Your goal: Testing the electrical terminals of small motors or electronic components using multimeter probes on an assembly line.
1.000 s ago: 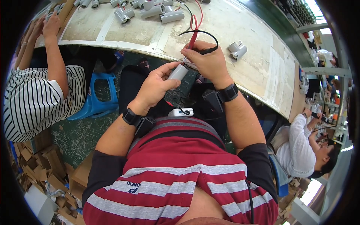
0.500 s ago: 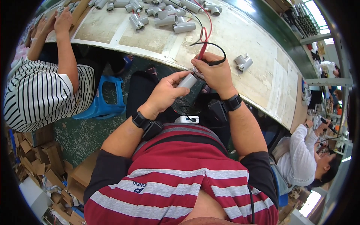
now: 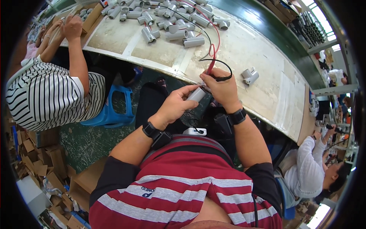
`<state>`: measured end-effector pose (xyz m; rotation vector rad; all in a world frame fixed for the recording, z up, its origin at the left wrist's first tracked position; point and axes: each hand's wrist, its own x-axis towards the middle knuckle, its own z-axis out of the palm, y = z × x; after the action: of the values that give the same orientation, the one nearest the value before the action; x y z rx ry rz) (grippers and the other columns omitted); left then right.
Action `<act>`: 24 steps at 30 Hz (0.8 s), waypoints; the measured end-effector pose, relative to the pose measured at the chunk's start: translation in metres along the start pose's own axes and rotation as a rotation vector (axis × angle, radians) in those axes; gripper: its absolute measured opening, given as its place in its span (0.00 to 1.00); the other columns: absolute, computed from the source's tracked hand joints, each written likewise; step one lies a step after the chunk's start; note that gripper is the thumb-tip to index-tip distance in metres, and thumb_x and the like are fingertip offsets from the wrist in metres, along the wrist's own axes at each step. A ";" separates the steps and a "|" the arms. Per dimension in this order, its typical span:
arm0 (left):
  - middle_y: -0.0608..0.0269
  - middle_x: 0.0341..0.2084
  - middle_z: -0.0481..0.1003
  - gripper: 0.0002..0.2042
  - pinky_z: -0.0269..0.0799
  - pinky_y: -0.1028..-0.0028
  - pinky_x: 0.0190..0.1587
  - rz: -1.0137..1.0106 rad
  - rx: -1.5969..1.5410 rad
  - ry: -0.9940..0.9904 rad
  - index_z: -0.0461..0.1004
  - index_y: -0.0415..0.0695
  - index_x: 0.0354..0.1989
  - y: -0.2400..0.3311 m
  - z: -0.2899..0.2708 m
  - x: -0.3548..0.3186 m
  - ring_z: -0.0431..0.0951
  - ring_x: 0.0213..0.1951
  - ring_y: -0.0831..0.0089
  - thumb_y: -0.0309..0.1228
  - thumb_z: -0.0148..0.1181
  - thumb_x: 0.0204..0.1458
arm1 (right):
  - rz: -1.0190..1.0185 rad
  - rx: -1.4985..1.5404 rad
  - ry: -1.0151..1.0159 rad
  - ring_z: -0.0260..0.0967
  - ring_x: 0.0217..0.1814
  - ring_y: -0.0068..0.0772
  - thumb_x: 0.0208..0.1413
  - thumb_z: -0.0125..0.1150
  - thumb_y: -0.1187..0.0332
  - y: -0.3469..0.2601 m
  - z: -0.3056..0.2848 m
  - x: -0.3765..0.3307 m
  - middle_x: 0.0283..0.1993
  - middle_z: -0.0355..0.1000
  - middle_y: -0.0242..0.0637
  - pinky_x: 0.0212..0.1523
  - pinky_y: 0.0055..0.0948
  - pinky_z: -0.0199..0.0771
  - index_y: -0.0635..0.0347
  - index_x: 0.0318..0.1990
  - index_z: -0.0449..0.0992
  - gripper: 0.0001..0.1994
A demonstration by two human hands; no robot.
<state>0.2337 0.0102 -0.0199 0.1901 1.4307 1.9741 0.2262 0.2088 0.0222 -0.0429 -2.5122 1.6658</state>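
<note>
My left hand [image 3: 172,106] grips a short grey tube-shaped part [image 3: 196,95] just off the near edge of the table. Thumb and fingers wrap its sides, and its far end points toward my right hand [image 3: 224,91]. That hand is closed on a red test lead [image 3: 210,68], its tip held against the far end of the tube. A black lead [image 3: 225,78] loops through the same fingers. The exact contact between tip and tube is too small to make out. To the right, a grey T-shaped fitting [image 3: 250,76] lies alone on the table.
A heap of similar grey fittings [image 3: 177,35] covers the far left of the worn table [image 3: 263,95]. The leads run back across it. A person in stripes [image 3: 57,95] works at left beside a blue stool [image 3: 120,103]; another person [image 3: 305,170] sits at right. Cardboard boxes [image 3: 85,179] stand lower left.
The whole view has shifted slightly, so the scene sits a little lower and further right. Both hands keep their hold on the tube and lead.
</note>
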 end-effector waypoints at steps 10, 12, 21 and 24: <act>0.64 0.47 0.78 0.30 0.74 0.77 0.48 0.007 0.035 -0.010 0.69 0.40 0.68 0.000 0.000 -0.001 0.77 0.42 0.79 0.19 0.63 0.53 | 0.006 0.080 0.049 0.67 0.26 0.19 0.57 0.70 0.68 0.005 0.003 -0.001 0.25 0.78 0.35 0.30 0.25 0.69 0.68 0.35 0.82 0.09; 0.65 0.47 0.78 0.30 0.75 0.78 0.47 0.011 0.053 -0.011 0.69 0.40 0.69 0.002 0.001 -0.001 0.77 0.41 0.80 0.19 0.62 0.54 | -0.005 0.047 0.052 0.68 0.27 0.19 0.56 0.70 0.68 0.005 0.002 -0.001 0.25 0.78 0.36 0.30 0.25 0.69 0.68 0.35 0.83 0.10; 0.62 0.47 0.79 0.29 0.75 0.73 0.51 0.195 0.336 0.049 0.74 0.39 0.62 0.038 -0.019 -0.019 0.78 0.46 0.75 0.23 0.69 0.47 | 0.048 0.129 0.167 0.73 0.29 0.19 0.59 0.69 0.69 -0.016 -0.031 0.007 0.29 0.79 0.31 0.31 0.21 0.72 0.68 0.38 0.83 0.09; 0.55 0.48 0.80 0.27 0.75 0.70 0.51 0.458 0.597 0.405 0.75 0.39 0.62 0.087 -0.076 -0.002 0.79 0.46 0.70 0.27 0.69 0.51 | 0.019 0.148 0.300 0.75 0.29 0.21 0.60 0.68 0.69 -0.022 -0.091 0.029 0.30 0.80 0.34 0.32 0.22 0.74 0.68 0.38 0.83 0.09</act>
<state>0.1603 -0.0650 0.0282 0.4319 2.4024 1.9367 0.2099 0.2861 0.0800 -0.2812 -2.1719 1.7030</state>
